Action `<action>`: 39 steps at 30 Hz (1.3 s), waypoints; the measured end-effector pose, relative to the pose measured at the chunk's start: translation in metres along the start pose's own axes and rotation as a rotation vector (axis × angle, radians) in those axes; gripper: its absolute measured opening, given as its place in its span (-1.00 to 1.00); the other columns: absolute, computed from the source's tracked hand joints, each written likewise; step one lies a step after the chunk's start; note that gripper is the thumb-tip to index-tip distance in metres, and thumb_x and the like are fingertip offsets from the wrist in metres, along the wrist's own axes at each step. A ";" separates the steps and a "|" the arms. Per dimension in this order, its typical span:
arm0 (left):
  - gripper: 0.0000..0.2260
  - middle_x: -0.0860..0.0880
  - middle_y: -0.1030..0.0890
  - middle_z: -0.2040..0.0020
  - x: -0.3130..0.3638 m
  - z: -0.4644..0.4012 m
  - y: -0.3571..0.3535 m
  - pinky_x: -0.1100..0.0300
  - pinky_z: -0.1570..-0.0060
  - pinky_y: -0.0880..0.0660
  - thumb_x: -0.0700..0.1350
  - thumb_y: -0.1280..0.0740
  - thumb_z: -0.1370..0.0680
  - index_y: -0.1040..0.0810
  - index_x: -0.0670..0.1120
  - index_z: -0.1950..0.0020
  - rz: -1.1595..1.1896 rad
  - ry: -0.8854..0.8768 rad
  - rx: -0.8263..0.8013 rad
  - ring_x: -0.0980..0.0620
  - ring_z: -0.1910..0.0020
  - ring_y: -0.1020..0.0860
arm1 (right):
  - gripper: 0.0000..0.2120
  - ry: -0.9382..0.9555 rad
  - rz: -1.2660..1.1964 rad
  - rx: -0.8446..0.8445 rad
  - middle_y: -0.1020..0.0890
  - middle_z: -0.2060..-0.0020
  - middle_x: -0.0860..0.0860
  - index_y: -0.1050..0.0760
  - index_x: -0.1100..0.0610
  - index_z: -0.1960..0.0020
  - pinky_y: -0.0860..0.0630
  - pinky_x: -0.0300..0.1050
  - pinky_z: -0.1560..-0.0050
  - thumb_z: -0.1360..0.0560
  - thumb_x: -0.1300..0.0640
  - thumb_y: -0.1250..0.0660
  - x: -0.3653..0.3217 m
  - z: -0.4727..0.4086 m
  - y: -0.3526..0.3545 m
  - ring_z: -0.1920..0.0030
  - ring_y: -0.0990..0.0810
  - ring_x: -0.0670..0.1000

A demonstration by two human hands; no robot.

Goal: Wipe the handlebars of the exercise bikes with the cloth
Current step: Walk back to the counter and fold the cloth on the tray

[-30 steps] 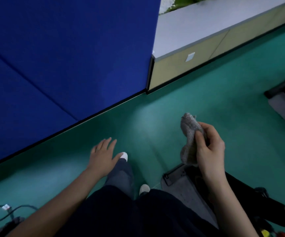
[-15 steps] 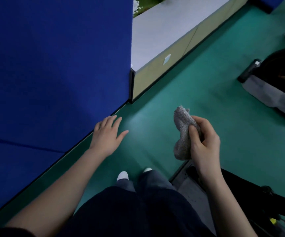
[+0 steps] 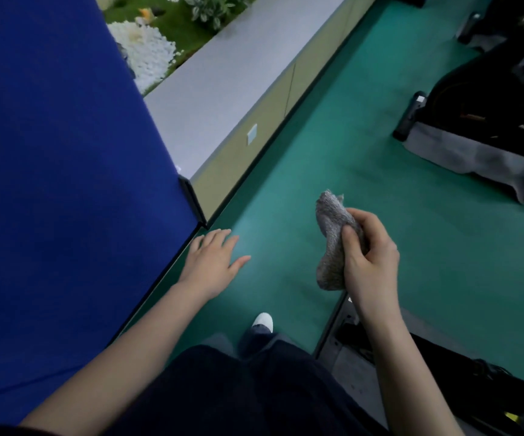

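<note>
Since the earlier views the outlook has swung to the right: the blue partition [image 3: 66, 184] now fills less of the frame, and the machine at far right has come further into sight. The person appears to be walking on, one white shoe [image 3: 263, 320] forward on the green floor [image 3: 364, 171]. Judgement: transit between bikes, no wiping under way.

Right hand [image 3: 369, 262]: fingers and thumb curled round the cloth [image 3: 331, 247], carried in mid-air at about waist level, touching nothing else. The cloth is grey, coarse-knit, bunched into a wad, with its ends protruding above and below the fist. Whether it is damp cannot be told.

Left hand [image 3: 212, 262]: fingers straight and spread, holding nothing, just beside the partition's lower edge.

Nearest right, a dark machine base [image 3: 443, 372] lies by the feet. Further off, a second exercise bike [image 3: 487, 121] stands on a grey mat; no handlebar is clearly in view.
</note>
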State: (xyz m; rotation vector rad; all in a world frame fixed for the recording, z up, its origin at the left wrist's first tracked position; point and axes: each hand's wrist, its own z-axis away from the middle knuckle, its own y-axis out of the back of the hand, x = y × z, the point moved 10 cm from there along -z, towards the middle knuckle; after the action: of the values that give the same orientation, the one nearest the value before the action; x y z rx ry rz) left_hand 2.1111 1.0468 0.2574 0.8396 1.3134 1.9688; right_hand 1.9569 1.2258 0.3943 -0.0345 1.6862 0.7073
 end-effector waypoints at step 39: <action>-0.44 0.01 -0.19 -0.51 0.054 -0.494 0.150 0.07 -0.41 -0.05 0.24 -0.02 -0.58 -0.16 0.00 -0.51 -0.070 -0.125 0.048 0.02 -0.48 -0.13 | -0.82 -0.098 0.053 0.118 -0.61 0.20 -0.20 -0.54 0.07 0.00 -0.38 -0.45 0.18 -0.54 0.30 -0.25 0.042 -0.461 -0.028 0.19 -0.53 -0.26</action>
State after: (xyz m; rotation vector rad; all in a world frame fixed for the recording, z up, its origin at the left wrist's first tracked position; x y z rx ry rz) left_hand 1.6701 0.7727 0.2573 0.9125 1.3042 1.8070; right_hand 1.5509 1.0033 0.3751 0.1264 1.6371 0.6370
